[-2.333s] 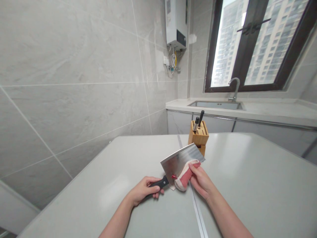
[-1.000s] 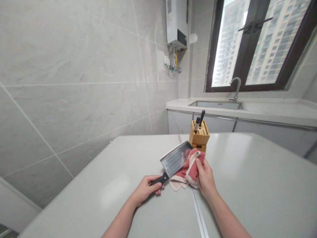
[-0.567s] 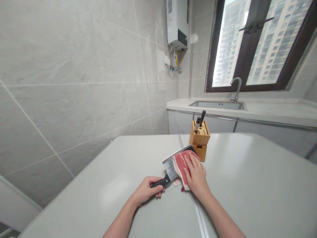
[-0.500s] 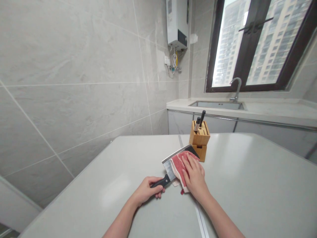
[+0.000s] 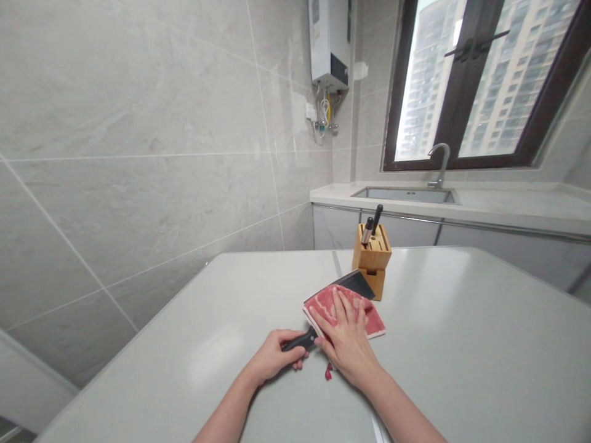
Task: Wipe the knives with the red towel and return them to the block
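My left hand (image 5: 279, 355) is closed round the black handle of a cleaver (image 5: 353, 284). Its broad blade points away to the right above the table, the dark upper end showing past a red towel (image 5: 369, 317) with pale edges. The towel lies over most of the blade, hiding the part nearest the handle. My right hand (image 5: 348, 344) holds the towel against the blade, palm down, its fingers stretched over the cloth. Below that hand hangs a small red scrap (image 5: 328, 371), perhaps part of the towel.
A wooden knife block (image 5: 372, 252) with two dark-handled pieces stands close beyond the blade tip on the white table (image 5: 207, 295). Behind are a counter with a sink (image 5: 406, 195), a tap (image 5: 442, 163) and a window. A water heater (image 5: 329, 46) hangs on the tiled wall.
My right hand has slid the towel left and down along the blade toward the handle, uncovering more of the dark far end. The left hand keeps its hold almost unmoved.
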Demonstrator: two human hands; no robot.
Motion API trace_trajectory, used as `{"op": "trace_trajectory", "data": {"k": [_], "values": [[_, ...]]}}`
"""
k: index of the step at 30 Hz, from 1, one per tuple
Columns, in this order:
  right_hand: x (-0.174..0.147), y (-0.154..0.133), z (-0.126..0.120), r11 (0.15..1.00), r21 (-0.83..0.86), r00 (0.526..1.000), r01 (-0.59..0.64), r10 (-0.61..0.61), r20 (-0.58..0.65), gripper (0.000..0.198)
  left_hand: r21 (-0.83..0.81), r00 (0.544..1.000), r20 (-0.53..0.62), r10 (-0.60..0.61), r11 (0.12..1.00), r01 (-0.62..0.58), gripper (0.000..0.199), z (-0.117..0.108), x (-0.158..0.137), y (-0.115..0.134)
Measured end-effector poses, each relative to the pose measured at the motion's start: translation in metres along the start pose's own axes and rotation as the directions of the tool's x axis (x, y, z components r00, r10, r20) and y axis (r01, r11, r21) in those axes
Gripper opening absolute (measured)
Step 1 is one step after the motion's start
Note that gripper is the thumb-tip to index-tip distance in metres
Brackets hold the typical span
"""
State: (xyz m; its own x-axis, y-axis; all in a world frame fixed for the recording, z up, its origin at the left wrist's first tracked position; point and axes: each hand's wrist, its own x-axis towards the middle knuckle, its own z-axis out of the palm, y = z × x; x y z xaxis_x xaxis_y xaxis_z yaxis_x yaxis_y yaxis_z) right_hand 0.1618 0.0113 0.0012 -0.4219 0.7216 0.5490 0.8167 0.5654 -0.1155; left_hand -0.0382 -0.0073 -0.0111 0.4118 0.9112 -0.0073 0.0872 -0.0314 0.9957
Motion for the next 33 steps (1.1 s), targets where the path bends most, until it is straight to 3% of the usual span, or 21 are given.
{"op": "trace_trajectory", "data": {"k": [10, 16, 22, 28, 33], "values": [[0.001, -0.001, 0.0, 0.999, -0.033, 0.999, -0.003, 0.005, 0.043, 0.06, -0.051, 1.0, -0.013, 0.008, 0.999, -0.008, 0.036, -0.002, 0.0, -0.001], [0.001, 0.017, 0.004, 0.98, -0.086, 0.984, -0.179, 0.178, -0.013, 0.051, -0.062, 1.0, -0.02, 0.012, 0.998, -0.013, 0.038, -0.004, 0.0, -0.003], [0.001, 0.029, 0.004, 0.923, -0.071, 0.923, -0.378, 0.37, -0.103, 0.049, -0.055, 1.0, -0.002, 0.004, 0.998, -0.004, 0.036, -0.004, 0.0, -0.001], [0.001, 0.043, 0.01, 0.869, 0.141, 0.851, -0.475, 0.494, -0.179, 0.05, -0.06, 1.0, 0.006, 0.004, 0.998, -0.004, 0.034, -0.005, -0.001, -0.001], [0.004, 0.059, 0.015, 0.759, 0.522, 0.782, -0.389, 0.572, -0.248, 0.058, -0.061, 1.0, 0.009, 0.001, 0.998, 0.0, 0.033, -0.005, -0.002, 0.0]]}}
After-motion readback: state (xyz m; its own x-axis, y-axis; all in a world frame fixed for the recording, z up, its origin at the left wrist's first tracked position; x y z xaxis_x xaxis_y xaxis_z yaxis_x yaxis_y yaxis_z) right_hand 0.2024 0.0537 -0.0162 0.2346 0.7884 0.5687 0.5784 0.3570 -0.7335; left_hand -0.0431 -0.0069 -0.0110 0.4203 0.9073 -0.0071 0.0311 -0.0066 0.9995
